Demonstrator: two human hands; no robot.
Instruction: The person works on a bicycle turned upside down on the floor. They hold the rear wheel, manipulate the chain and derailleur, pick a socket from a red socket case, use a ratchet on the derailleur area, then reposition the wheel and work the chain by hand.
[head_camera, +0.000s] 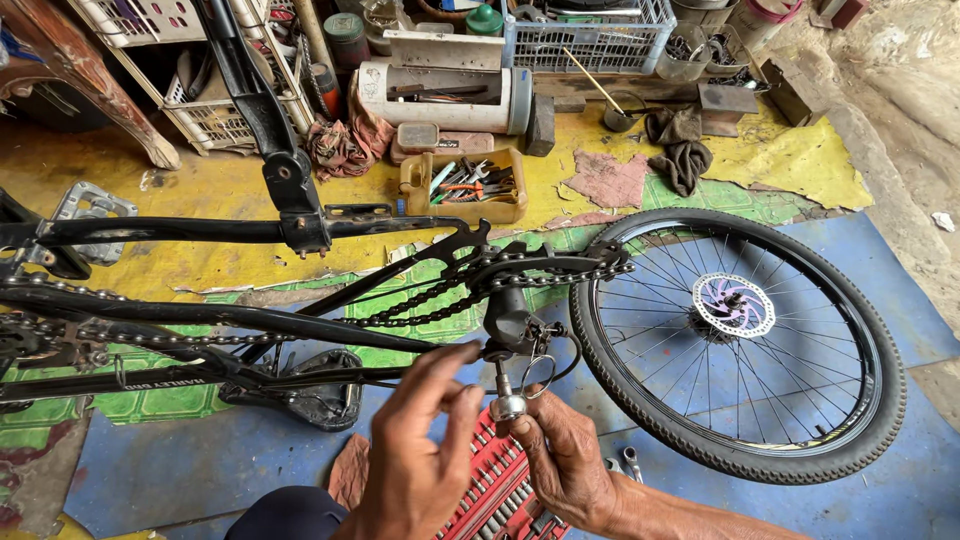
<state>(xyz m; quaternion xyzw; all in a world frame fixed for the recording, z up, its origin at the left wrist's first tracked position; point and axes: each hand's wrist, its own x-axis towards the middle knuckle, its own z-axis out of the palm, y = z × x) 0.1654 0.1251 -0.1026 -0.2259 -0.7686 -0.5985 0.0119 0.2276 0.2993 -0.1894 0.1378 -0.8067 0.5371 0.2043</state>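
An upside-down black bicycle frame (200, 312) spans the left and middle, its chain (430, 300) running to the rear derailleur (508, 322). My right hand (565, 460) pinches a small silver socket tool (508, 402) set up against the derailleur's underside. My left hand (420, 450) sits beside it, fingers spread, fingertips touching the frame near the derailleur. A removed rear wheel (740, 340) with a disc rotor (733, 304) lies flat on the floor to the right.
A red socket set tray (495, 490) lies under my hands. A yellow tool box (465, 185), rags (340, 145), white crates (590, 40) and cans line the back. The black saddle (315, 385) rests on the blue mat.
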